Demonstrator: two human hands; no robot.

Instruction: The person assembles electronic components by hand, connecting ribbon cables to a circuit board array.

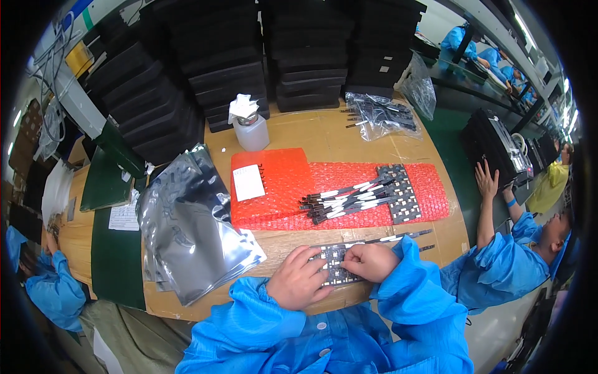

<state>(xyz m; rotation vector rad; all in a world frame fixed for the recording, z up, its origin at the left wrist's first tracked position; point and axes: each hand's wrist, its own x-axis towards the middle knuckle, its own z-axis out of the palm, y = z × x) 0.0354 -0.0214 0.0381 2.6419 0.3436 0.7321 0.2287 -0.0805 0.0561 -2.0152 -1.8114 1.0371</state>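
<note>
A black flat panel with rows of pale squares (334, 256) lies at the table's near edge, between my hands. Along its left edge my left hand (299, 278) holds it, fingers and thumb bent over that side. My right hand (372, 262) is closed in a pinch over the panel's right part; its fingertips hide whatever is between them. Black-and-white strips (398, 237) stick out to the right past my right hand. Farther back, a similar panel (403, 209) with a bundle of black-and-white strips (342, 202) rests on red bubble wrap (430, 187).
Silvery bags (187, 218) lie to the left. A red bubble pouch (274, 165) with a white label and a bottle (252, 134) topped with white tissue are farther back. Stacked black trays (305, 56) line the back. At the right a co-worker's hand (487, 181) is beside a black case (496, 146).
</note>
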